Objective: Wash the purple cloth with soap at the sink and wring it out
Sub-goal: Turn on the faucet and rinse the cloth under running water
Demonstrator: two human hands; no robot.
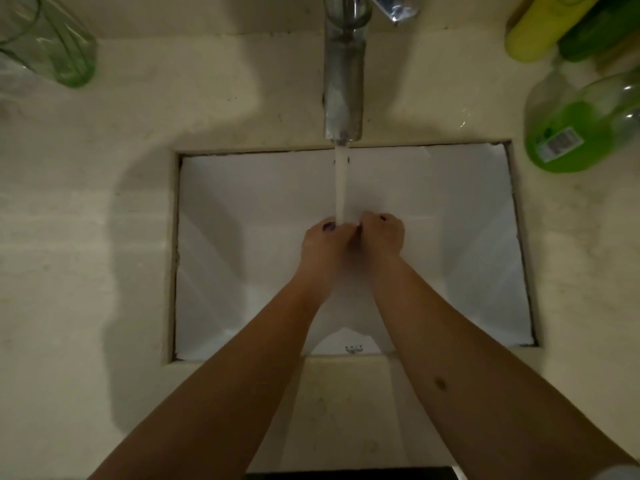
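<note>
forearms cross sink (485, 202) near rim | left hand (323, 242), right hand (381, 233) mid-basin under tap (343, 81) stream, fingers curled, contents unclear | purple cloth unseen | basin sides open

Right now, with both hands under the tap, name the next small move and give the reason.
Probably look for the cloth: no purple cloth shows. The left hand and right hand sit curled together under the running water in the sink, seemingly empty. The green soap bottle stands to the right.
</note>
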